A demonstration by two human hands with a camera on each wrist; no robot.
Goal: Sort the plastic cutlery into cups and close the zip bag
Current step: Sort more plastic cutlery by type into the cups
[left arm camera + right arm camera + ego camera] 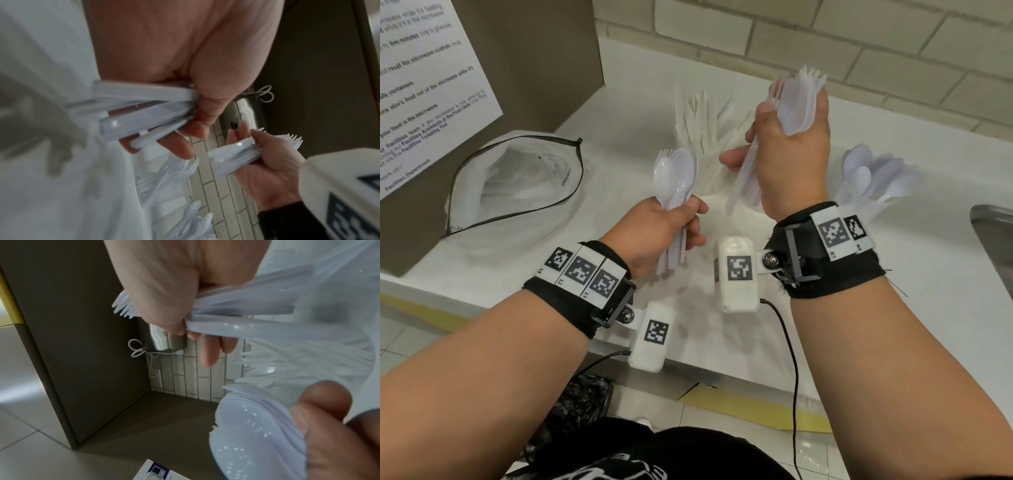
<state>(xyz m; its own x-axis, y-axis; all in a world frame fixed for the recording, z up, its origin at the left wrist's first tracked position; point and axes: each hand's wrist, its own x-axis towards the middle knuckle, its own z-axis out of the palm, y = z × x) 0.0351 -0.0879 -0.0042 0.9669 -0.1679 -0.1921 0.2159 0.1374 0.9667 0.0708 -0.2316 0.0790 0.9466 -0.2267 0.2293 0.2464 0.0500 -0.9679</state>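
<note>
- Right now my left hand (661,228) grips spoons (675,174), handles down; spoon cup (873,202) sits far right.
- Right hand (787,154) grips forks (796,102), directly above fork cup (705,171) — nearer drop.

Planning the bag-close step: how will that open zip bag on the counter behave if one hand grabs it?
The zip bag is thin clear film, slumped and creased, so probably floppy. Its mouth gapes unevenly; a one-point grip would likely let the rest sag. It looks nearly empty, so it may slide on the smooth counter.
</note>
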